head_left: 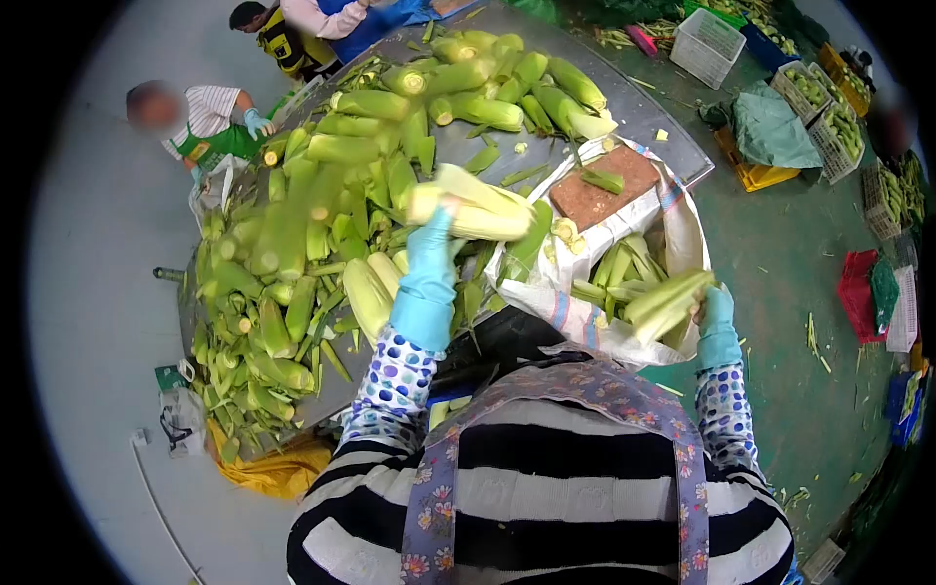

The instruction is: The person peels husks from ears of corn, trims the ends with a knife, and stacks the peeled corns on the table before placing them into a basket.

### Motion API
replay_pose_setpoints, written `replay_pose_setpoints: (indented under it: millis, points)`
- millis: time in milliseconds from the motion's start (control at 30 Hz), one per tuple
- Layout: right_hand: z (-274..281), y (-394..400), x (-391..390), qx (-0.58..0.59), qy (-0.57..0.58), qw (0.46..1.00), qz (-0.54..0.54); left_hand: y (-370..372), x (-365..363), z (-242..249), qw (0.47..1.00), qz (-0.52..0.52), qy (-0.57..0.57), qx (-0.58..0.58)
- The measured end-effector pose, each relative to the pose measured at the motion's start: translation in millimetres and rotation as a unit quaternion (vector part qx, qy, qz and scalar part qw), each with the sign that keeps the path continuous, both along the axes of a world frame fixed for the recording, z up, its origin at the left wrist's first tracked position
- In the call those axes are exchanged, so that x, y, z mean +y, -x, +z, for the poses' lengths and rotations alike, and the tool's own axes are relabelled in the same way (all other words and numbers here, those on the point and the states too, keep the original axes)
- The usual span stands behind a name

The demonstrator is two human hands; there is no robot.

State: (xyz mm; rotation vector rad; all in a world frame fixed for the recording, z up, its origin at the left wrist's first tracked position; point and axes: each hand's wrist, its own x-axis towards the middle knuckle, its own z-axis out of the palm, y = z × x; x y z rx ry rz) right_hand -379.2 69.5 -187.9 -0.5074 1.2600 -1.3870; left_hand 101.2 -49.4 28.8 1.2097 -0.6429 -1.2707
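My left hand, in a light blue glove, is closed around a pale, partly stripped ear of corn above the table. Out to the right, my right hand, gloved the same, grips a bunch of corn husks over the open white sack. More loose green husks lie inside the sack. Just below my left hand, pale peeled ears rest on the table. A brown block with a piece of husk on it sits at the sack's far edge.
A large heap of unpeeled corn covers much of the metal table. Across it stands a person in a green apron; other people are farther back. Crates and a yellow crate under green cloth stand on the green floor.
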Motion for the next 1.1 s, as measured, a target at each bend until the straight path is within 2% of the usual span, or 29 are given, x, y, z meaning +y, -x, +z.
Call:
replay_pose_setpoints:
  millis: [33,100,167,200,233,267,333,400,500,600,667,700,767,833,933,967,1000,1033,1067,1100]
  points:
    - [8.3,-8.1,-17.0,0.058,-0.048,0.997,0.013,4.6,2.7,-6.8,0.999,-0.041,-0.034,-0.007]
    - [110.7,-78.8,-35.7,0.217,-0.025,0.975,0.033,31.1,13.4,-5.4,0.993,-0.109,-0.053,-0.003]
    - [150.8,-128.5,-50.8,0.209,0.193,0.955,0.082,67.2,32.7,18.7,0.980,-0.187,-0.069,-0.024]
    - [197.3,-165.4,-50.5,0.146,0.201,0.960,0.132,75.4,32.7,10.5,0.970,-0.227,-0.057,-0.059]
    - [213.8,-174.8,-52.0,0.114,0.206,0.959,0.156,92.1,43.3,32.9,0.955,-0.285,-0.045,-0.065]
    - [230.4,-184.2,-52.7,0.083,0.210,0.958,0.179,97.3,41.2,20.3,0.958,-0.286,-0.009,-0.026]
    - [228.5,-178.8,-59.5,0.061,0.104,0.951,0.285,100.4,33.7,13.8,0.956,-0.292,0.032,0.016]
    - [215.1,-169.5,-64.5,0.049,0.118,0.949,0.287,91.7,30.9,14.2,0.934,-0.352,0.045,-0.048]
    - [197.5,-167.9,-61.4,0.059,0.141,0.952,0.265,93.4,34.0,18.0,0.922,-0.381,0.066,0.012]
    - [194.0,-163.2,-61.6,0.068,0.080,0.946,0.306,91.2,38.2,31.4,0.918,-0.395,0.029,-0.001]
    - [188.4,-175.1,-58.8,0.293,0.134,0.922,0.215,88.6,36.0,18.9,0.913,-0.406,0.044,0.008]
    - [189.1,-179.0,-57.8,0.292,0.133,0.923,0.214,88.1,35.4,16.7,0.907,-0.416,0.061,0.017]
    - [190.9,-184.3,-58.3,0.060,0.084,0.979,0.174,89.3,38.2,15.5,0.902,-0.426,0.068,0.031]
    - [201.7,-186.1,-59.4,0.039,0.097,0.975,0.198,89.5,38.1,16.0,0.896,-0.435,0.077,0.044]
    - [212.0,-193.9,-53.8,0.028,0.190,0.965,0.176,88.9,40.0,17.3,0.887,-0.459,0.052,-0.019]
    - [207.3,-194.3,-55.9,0.041,0.213,0.960,0.176,91.9,41.1,19.9,0.846,-0.423,0.200,-0.255]
    - [198.4,-188.7,-57.6,0.105,0.136,0.967,0.188,95.1,41.7,22.4,0.737,-0.352,0.334,-0.470]
    - [196.9,-186.0,-59.8,0.168,0.059,0.964,0.198,94.8,39.4,8.1,0.737,-0.351,0.335,-0.470]
    - [198.4,-184.7,-63.5,0.132,0.091,0.980,0.122,91.8,32.8,-18.5,0.826,-0.360,0.325,-0.287]
    - [211.3,-177.0,-62.8,0.092,0.010,0.991,0.100,94.6,29.3,-10.8,0.880,-0.355,0.301,-0.092]
